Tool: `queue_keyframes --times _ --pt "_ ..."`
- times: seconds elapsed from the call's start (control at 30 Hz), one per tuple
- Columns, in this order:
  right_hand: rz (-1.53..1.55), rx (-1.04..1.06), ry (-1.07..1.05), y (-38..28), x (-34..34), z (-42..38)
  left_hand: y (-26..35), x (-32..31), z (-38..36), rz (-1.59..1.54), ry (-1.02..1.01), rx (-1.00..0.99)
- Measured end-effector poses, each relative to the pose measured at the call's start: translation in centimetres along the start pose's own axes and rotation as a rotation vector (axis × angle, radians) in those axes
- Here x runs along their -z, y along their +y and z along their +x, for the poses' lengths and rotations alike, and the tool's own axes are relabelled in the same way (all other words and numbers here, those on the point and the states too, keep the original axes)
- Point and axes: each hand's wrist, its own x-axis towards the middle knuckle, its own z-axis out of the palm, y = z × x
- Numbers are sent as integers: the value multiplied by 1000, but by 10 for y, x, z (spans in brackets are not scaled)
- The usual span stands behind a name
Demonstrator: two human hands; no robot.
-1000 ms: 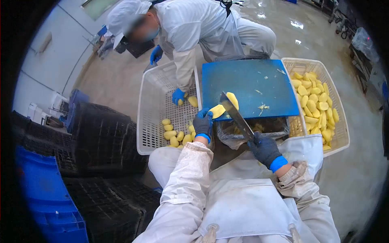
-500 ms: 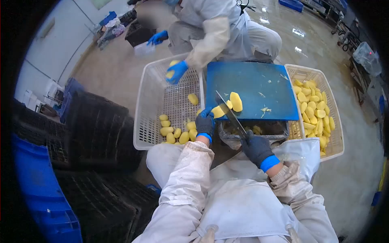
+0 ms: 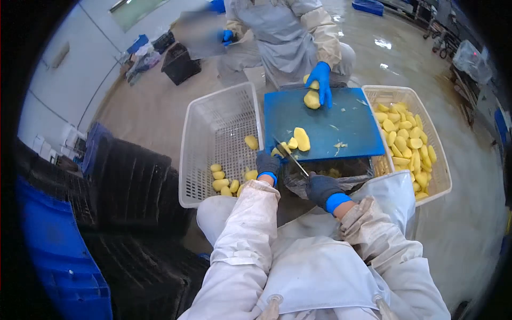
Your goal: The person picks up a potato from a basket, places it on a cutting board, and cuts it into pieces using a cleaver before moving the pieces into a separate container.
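Note:
My right hand (image 3: 324,190), in a dark glove with a blue cuff, grips a kitchen knife (image 3: 296,164) whose blade points up and left over the near left part of the blue cutting board (image 3: 341,120). At the board's left edge my left hand (image 3: 267,162), gloved alike, is closed on a peeled potato (image 3: 276,152), partly hidden by fingers and blade. Just beyond the blade lie a small potato piece (image 3: 292,143) and a larger cut potato (image 3: 302,139). Below the board's near edge is a bin lined with clear plastic (image 3: 349,178).
Across the board a co-worker's blue-gloved hand (image 3: 320,85) is at two potatoes (image 3: 311,100). The left white crate (image 3: 192,144) holds several whole potatoes; the right one (image 3: 444,173) holds many cut pieces. Black crates (image 3: 128,181) stand at my left, beside a blue crate (image 3: 58,250).
The co-worker's hand has moved from the left crate to the board's far side with potatoes. My knife has come lower and left, and my left hand holds its potato nearer the board's edge.

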Motion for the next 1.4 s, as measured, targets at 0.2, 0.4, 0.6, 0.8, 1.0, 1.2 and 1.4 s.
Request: queue_keyframes --times 0.2,0.4,0.6,0.8,1.0,1.2,1.4 --pt "248 7 61 29 6 -78 -21 -11 0 110 6 -1" --pt "1430 -567 58 51 -13 -110 23 10 6 -747 130 203" --pt "1636 -598 104 57 -15 -97 134 28 41 -979 -360 -255" --pt "1637 -575 91 67 -25 -94 47 -2 58 159 -287 -402" --pt "1640 -620 131 71 -30 -88 29 -16 -6 371 -39 -245" --pt "1617 -599 155 70 -30 -84 58 7 -1 -144 -136 -151" --pt "1615 -642 139 67 -25 -81 38 -28 26 246 -99 -487"
